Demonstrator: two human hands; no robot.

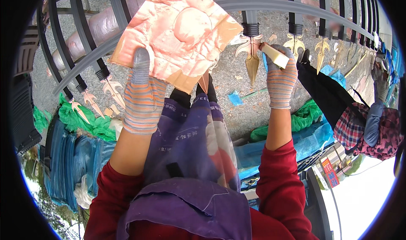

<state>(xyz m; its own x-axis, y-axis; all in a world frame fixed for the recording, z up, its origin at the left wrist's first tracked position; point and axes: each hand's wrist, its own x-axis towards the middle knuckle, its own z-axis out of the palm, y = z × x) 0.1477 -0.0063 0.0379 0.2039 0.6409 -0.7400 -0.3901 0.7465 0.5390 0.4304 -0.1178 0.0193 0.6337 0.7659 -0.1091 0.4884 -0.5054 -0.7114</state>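
My left hand (146, 87), in a striped grey and orange knit glove, grips the lower left edge of a cardboard square (182, 82). Crumpled film covers most of that board, coated in pinkish copper paint, with a round wet-looking pool (192, 25) near its middle. In my gloved right hand (281, 81) is a small cream block (277, 56), sponge-like, with a reddish-brown stained end; its exact kind is unclear. Just left of the block hangs a gold spearhead finial (252, 62) on a dark fence bar. The board partly hides another finial (204, 82).
More gold finials (294, 45) line the curved grey rail (287, 6), with pinkish ones at left. Green netting (306, 115) and blue sheeting (292, 145) lie on both sides. A person in a patterned top (368, 128) stands at right. A blue scrap (235, 98) lies on the ground.
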